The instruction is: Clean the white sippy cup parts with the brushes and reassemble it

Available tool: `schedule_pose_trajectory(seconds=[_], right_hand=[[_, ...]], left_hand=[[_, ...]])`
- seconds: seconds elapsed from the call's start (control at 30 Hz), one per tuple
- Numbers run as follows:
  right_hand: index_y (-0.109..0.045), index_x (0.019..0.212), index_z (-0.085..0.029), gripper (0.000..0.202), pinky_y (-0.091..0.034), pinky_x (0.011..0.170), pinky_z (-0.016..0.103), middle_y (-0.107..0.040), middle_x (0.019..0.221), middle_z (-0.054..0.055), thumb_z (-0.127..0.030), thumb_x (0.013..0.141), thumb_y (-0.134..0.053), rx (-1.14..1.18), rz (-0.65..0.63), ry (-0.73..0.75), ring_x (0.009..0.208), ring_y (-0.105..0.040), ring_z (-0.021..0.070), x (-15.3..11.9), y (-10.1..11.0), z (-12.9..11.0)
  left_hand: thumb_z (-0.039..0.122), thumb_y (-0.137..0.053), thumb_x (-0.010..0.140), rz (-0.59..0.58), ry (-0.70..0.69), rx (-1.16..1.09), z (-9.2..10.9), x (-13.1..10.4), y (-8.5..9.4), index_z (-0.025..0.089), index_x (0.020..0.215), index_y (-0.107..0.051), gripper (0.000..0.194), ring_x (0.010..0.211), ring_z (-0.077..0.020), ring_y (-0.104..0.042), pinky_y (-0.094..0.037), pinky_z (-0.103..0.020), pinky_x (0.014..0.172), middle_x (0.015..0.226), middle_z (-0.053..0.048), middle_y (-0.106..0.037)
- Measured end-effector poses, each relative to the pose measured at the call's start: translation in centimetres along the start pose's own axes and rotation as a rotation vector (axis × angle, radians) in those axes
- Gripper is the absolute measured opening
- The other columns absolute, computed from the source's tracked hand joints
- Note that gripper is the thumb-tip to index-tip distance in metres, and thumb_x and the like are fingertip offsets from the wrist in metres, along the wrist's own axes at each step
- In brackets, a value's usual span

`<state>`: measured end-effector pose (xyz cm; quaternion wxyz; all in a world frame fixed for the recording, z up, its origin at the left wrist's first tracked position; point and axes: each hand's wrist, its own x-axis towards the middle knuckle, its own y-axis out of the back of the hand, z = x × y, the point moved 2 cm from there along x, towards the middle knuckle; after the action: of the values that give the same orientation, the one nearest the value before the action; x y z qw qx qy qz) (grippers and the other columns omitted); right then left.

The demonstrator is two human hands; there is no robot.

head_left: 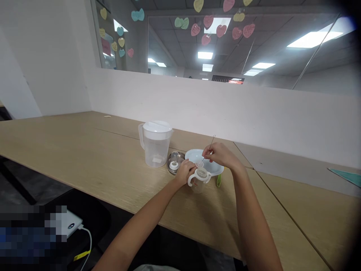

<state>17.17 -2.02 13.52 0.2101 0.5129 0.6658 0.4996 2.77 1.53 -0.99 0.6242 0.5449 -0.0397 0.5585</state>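
Cup (199,180) contents unclear (hands crowding).

Matt wood-grain table (84,158); translucent plastic pitcher (155,145); glossy white plastic bowl (194,155); shiny metal dish (170,162); thin wire brush (208,147).

pixelated patch (31,233) lower left, green item (218,180) perhaps half hidden by bowl (191,154)

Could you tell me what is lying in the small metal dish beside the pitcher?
The metal dish holds a clear dome-shaped cap and a small white ring piece. The left hand covers the dish's right edge, so anything there is hidden.
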Motion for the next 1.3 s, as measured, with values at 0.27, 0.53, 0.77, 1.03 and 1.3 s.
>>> schedule_pose_trajectory(seconds=[0.27,0.53,0.77,1.03,1.3], right_hand=[[-0.069,0.077,-0.016,0.012,-0.041,0.056,0.017,-0.067,0.072,-0.002,-0.013,0.074,-0.058,-0.012,0.031,0.010,0.047,-0.056,0.0050,0.3,-0.6,-0.1],[-0.070,0.076,-0.018,0.012,-0.041,0.057,0.016,-0.069,0.074,-0.001,-0.014,0.074,-0.058,-0.082,0.040,0.001,0.051,-0.058,0.0065,0.3,-0.7,-0.8],[-0.070,0.075,-0.018,0.013,-0.040,0.055,0.016,-0.069,0.076,-0.001,-0.013,0.075,-0.058,-0.136,0.053,-0.024,0.048,-0.057,0.0057,-0.3,-0.1,-1.2],[-0.071,0.076,-0.018,0.016,-0.040,0.054,0.016,-0.069,0.078,0.000,-0.012,0.074,-0.056,-0.143,0.030,-0.031,0.048,-0.056,0.0053,-0.4,0.1,-1.2],[-0.073,0.075,-0.017,0.016,-0.041,0.055,0.017,-0.070,0.077,0.002,-0.010,0.072,-0.058,-0.127,-0.008,-0.013,0.052,-0.058,0.0076,-0.3,-0.3,-1.9]], left_hand=[[0.024,-0.042,0.089,-0.011,-0.016,0.012,-0.1,0.0,0.0,0.016,0.073,-0.063,0.028,0.074,-0.0138,-0.055,-0.034,-0.037,0.100,0.075,-0.002,-0.066],[0.023,-0.044,0.088,-0.011,-0.016,0.004,-0.3,0.0,-0.1,0.016,0.079,-0.064,0.024,0.080,-0.0146,-0.058,-0.034,-0.038,0.101,0.081,-0.003,-0.067],[0.026,-0.041,0.089,-0.035,-0.005,0.015,-0.1,0.0,0.0,0.017,0.073,-0.064,0.030,0.071,-0.0122,-0.054,-0.033,-0.037,0.101,0.072,0.000,-0.064],[0.029,-0.040,0.090,-0.034,-0.006,0.010,-0.1,0.0,0.1,0.018,0.074,-0.065,0.031,0.071,-0.0130,-0.053,-0.035,-0.036,0.098,0.069,0.000,-0.063],[0.025,-0.043,0.088,-0.018,0.009,0.008,-0.5,0.0,-0.2,0.017,0.076,-0.064,0.025,0.080,-0.0148,-0.056,-0.033,-0.038,0.101,0.076,-0.001,-0.065]])
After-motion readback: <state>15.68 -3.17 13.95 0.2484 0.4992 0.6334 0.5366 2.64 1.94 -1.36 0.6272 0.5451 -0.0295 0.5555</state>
